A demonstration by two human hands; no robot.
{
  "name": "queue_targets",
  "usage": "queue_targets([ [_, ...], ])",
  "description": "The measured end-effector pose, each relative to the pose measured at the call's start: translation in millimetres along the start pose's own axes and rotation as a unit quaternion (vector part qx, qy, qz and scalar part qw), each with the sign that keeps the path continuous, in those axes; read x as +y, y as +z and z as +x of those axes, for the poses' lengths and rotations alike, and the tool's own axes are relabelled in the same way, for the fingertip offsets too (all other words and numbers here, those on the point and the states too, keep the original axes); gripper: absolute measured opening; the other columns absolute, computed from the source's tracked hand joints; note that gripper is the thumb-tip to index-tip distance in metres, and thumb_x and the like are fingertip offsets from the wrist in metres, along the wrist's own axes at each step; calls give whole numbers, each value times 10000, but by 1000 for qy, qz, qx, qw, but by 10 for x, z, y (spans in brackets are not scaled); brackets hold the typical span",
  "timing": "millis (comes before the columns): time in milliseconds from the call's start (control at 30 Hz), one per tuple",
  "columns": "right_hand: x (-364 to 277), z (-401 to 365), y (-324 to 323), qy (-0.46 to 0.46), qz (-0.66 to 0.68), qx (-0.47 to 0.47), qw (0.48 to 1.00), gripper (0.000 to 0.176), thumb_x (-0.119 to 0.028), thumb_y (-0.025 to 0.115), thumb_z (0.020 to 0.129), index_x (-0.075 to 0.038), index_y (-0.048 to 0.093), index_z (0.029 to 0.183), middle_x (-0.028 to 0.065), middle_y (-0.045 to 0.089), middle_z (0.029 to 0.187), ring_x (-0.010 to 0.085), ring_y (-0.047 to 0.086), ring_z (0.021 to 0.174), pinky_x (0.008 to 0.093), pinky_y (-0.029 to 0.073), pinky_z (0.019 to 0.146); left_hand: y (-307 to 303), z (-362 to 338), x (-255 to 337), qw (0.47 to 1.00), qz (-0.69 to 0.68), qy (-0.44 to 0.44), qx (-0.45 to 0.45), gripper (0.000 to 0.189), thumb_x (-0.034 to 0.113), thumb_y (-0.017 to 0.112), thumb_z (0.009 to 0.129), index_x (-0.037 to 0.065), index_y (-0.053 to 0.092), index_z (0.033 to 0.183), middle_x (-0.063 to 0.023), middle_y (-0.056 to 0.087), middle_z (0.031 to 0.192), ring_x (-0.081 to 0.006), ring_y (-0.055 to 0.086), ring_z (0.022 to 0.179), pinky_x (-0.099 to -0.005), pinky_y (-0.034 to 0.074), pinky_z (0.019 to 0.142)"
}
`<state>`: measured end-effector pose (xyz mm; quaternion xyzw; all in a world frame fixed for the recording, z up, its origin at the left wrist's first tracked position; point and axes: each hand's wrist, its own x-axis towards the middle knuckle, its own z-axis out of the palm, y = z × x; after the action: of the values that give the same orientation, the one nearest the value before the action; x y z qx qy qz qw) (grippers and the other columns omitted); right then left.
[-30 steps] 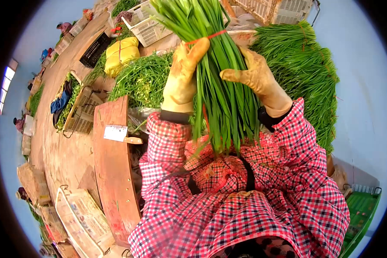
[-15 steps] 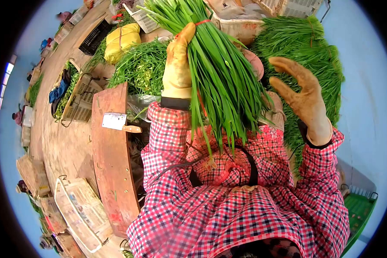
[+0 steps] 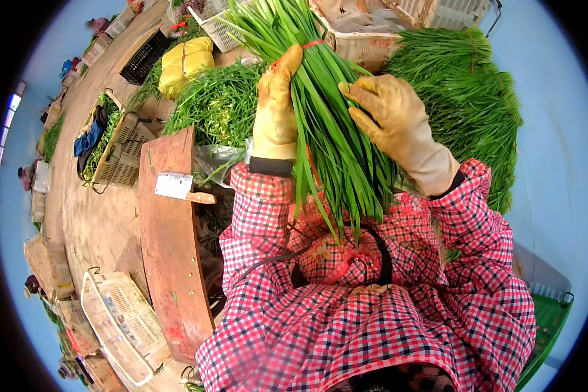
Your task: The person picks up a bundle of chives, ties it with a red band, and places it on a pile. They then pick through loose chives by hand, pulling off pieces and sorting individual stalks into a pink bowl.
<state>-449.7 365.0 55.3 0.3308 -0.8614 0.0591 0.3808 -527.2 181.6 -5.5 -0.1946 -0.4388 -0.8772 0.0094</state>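
My left hand [image 3: 277, 108], in a stained cream rubber glove, is closed around a bunch of garlic chives [image 3: 336, 140]. The thumb lies just below the red band [image 3: 312, 44] tied around the bunch. Long flat green leaves hang down toward my lap, and a red strip shows among them on the left. My right hand [image 3: 392, 114], gloved alike, is at the right edge of the bunch. Its thumb and forefinger point at the leaves with a small gap between their tips; the other fingers are curled. Whether a single leaf is between them is too small to tell.
A cleaver [image 3: 175, 185] lies on a reddish wooden board [image 3: 170, 261] at my left. Loose greens [image 3: 212, 104] are heaped beyond it, near a yellow bundle [image 3: 186, 65]. Banded chives [image 3: 464, 104] are stacked at right by the blue wall. Plastic crates [image 3: 121, 320] stand around.
My right hand has moved left from beside the bunch to its right edge, its fingers drawing closer together. The bunch in my left hand has shifted slightly down and right.
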Motion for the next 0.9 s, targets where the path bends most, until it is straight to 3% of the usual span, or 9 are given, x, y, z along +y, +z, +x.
queue_targets([
  [200, -87, 102, 39, -68, -117, 55, 989, 216, -118, 614, 710, -54, 608, 916, 36, 548, 794, 210, 536, 718, 350, 439, 616, 166, -125, 265, 959, 236, 154, 5, 426, 347, 513, 897, -22, 604, 1092, -152, 603, 1108, -240, 567, 1018, -347, 422, 903],
  [267, -86, 106, 54, -52, -116, 33, 991, 162, -105, 612, 716, -55, 604, 870, 37, 544, 772, 209, 531, 699, 347, 432, 602, 278, -165, 193, 965, 187, 173, 63, 349, 271, 519, 890, -19, 626, 1052, -180, 608, 1065, -264, 574, 1003, -361, 425, 886],
  [400, -105, 68, 193, 4, -160, 29, 987, 64, -104, 605, 725, -80, 551, 748, 46, 514, 724, 216, 520, 677, 349, 413, 588, 336, -133, 253, 999, -18, 31, 41, 306, 189, 621, 848, 3, 548, 1079, -54, 617, 997, -133, 584, 861, -272, 464, 788],
  [533, -179, 35, 202, 87, -216, -106, 967, 85, -92, 561, 738, -82, 575, 822, 76, 548, 815, 259, 557, 927, 351, 453, 690, 444, -152, 301, 997, -21, 28, 69, 330, 161, 659, 825, 28, 539, 1102, -43, 620, 1002, -114, 581, 860, -274, 468, 788],
  [567, -170, 36, 210, 95, -211, -104, 967, 68, -73, 532, 776, -62, 570, 831, 74, 565, 830, 251, 570, 840, 339, 464, 708, 499, -151, 336, 996, -9, 45, 75, 376, 163, 686, 806, 27, 527, 1119, -42, 618, 1013, -120, 578, 866, -279, 466, 795],
  [633, -28, -24, 389, 233, -71, -158, 957, 48, -58, 534, 792, -49, 561, 831, 76, 583, 833, 259, 577, 784, 332, 471, 707, 511, -114, 270, 993, 8, 77, 94, 400, 168, 698, 798, 23, 521, 1126, -45, 617, 1020, -124, 577, 870, -280, 463, 802],
  [733, 6, -140, 453, 346, 81, -68, 932, 120, -67, 566, 821, -22, 571, 933, 75, 610, 797, 243, 584, 689, 294, 475, 664, 562, -68, 135, 982, 21, 134, 135, 351, 155, 688, 790, 7, 536, 1070, -50, 613, 980, -123, 559, 846, -277, 447, 813],
  [800, -48, -123, 406, 283, -19, -4, 959, 195, -93, 584, 829, -24, 582, 1011, 60, 597, 751, 195, 568, 645, 266, 462, 616, 650, -94, 211, 981, -3, 137, 135, 381, 160, 713, 777, 13, 531, 1078, -53, 616, 994, -124, 559, 852, -281, 445, 822],
  [900, 200, -289, 638, 440, 306, 19, 844, 144, -101, 590, 839, -16, 567, 953, 57, 602, 729, 169, 550, 587, 288, 447, 543, 571, -83, 130, 971, 96, 156, 156, 421, 191, 731, 771, 6, 525, 1088, -61, 619, 1012, -131, 559, 860, -288, 444, 826],
])
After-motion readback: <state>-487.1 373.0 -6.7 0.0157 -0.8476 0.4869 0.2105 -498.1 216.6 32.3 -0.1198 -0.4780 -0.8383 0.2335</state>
